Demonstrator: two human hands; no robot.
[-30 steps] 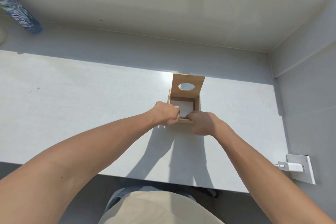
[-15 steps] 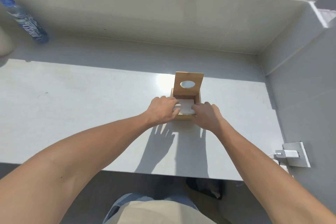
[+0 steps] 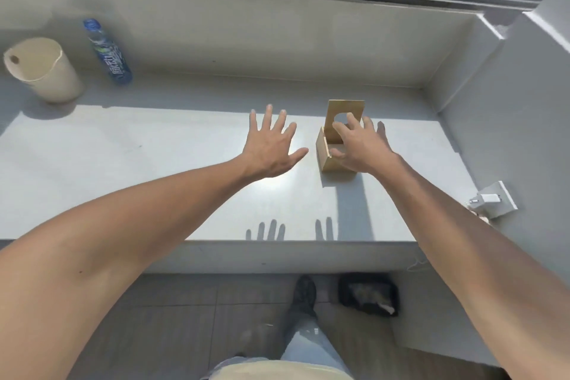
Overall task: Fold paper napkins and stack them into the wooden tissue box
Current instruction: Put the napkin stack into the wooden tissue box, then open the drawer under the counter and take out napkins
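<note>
The wooden tissue box stands on the grey counter, its lid with an oval hole tipped upright at the back. My right hand hovers over the box with fingers spread, hiding its inside, so no napkins are visible. My left hand floats to the left of the box, palm down, fingers apart, holding nothing. Both hands are raised above the counter; their shadows fall near the front edge.
A beige cup-shaped bin and a blue water bottle stand at the far left by the back wall. A charger sits in a wall socket on the right. Below the counter edge are a shoe and a dark bag.
Both hands have lifted off the box and spread open; before, they pressed white napkins down inside it. The view has tilted up and back, showing the window, bin and floor.
</note>
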